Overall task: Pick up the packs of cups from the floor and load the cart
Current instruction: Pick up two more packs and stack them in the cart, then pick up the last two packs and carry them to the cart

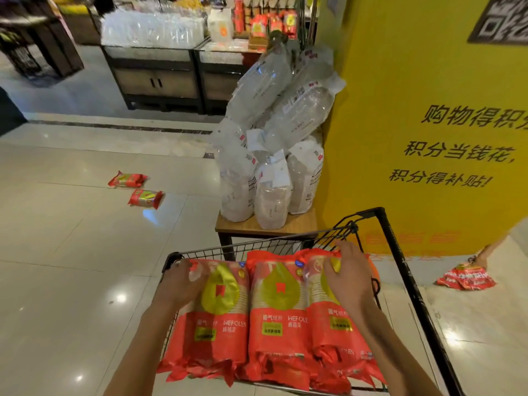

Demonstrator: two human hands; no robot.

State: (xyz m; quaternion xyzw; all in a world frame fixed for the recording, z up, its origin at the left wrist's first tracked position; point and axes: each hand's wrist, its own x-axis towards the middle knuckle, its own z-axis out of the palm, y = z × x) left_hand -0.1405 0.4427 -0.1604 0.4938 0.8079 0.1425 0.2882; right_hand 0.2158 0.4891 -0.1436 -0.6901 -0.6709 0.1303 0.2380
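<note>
Cup packs in cart; more on floor.

Three red packs point(277, 307) lie side by side in the cart point(383, 224), long axes running away from the person. Left hand point(183, 281) grips the left pack's far end; right hand point(347, 275) grips the right pack's. Two floor packs point(137, 188) lie well apart, ahead-left, nearer the left hand; another heap point(465, 277) lies right, beyond the cart. Cart's near end is cut off.

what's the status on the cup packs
Both hands, left and right, on three red packs in cart. Two packs on floor. Path clear.
</note>
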